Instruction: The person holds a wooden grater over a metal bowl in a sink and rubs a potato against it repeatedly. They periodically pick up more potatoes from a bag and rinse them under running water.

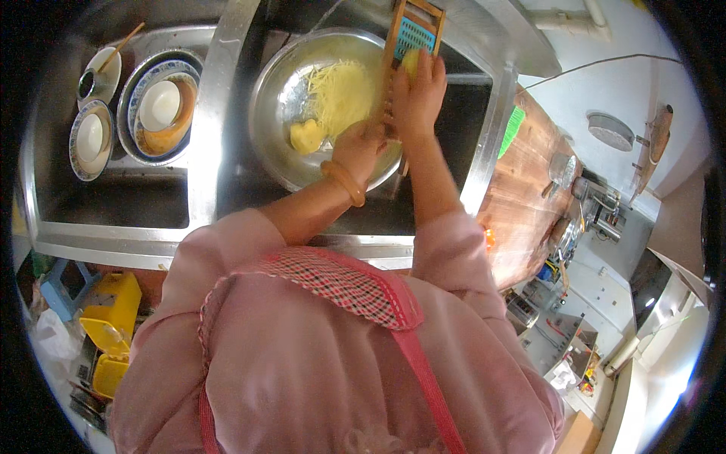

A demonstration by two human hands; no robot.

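Observation:
My right hand [421, 96] presses a peeled yellow piece, probably potato [409, 61], against a wooden-framed grater [417, 35] with a turquoise grating plate. The grater slants across the right side of a wide stainless steel bowl [269, 74]. My left hand [358, 146], with a tan bangle on its wrist, grips the grater's lower part over the bowl; motion blur and the hand itself hide some of the frame there. Pale yellow shreds [340, 93] lie heaped in the bowl. Beside them rests a peeled potato-like lump [306, 137].
The bowl sits in the right basin of a steel double sink [211, 113]. Stacked bowls [160, 108] and more dishes [91, 139] occupy the left basin. To the right runs a wooden counter [522, 181] with a green cloth or brush [512, 131]. A yellow bin [116, 301] stands low at left.

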